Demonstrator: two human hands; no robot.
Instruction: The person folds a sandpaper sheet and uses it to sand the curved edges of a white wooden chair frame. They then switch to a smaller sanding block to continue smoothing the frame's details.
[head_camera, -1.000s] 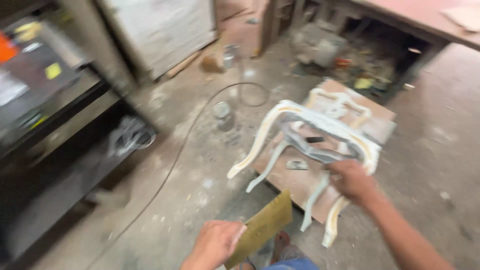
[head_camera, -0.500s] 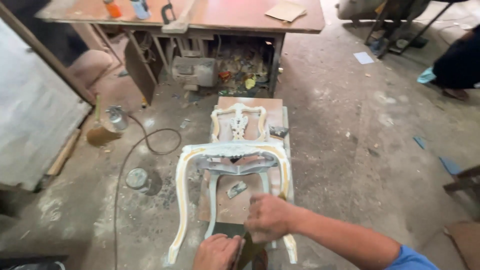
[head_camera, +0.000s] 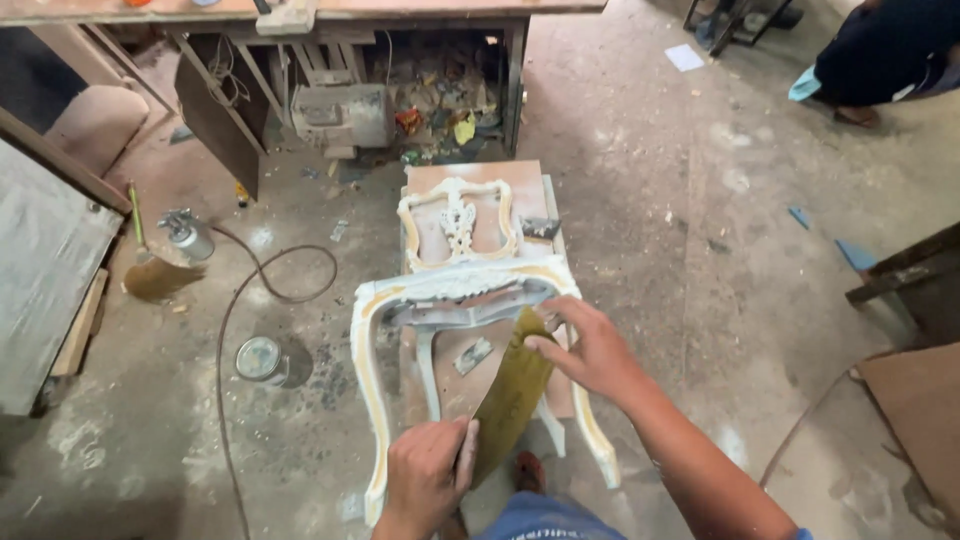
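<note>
Fingers (head_camera: 548, 345) on gritty curled sandpaper (head_camera: 510, 395)

Spray gun (head_camera: 186, 233), hose (head_camera: 262, 290), tin can (head_camera: 259, 358), workbench (head_camera: 400, 12), motor (head_camera: 340, 114)

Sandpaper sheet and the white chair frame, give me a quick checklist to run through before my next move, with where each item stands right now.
1. Left hand grips the lower end of the sandpaper sheet: ok.
2. Right hand pinches the sheet's upper end: ok.
3. Sheet stretched between both hands, not folded: ok.
4. Chair frame lies on the board on the floor, legs toward the person: ok.
5. Frame steadied by a hand or clamp: not ok, both hands are on the sheet.
6. Hose and small can lie left of the frame, apart from it: ok.
</note>
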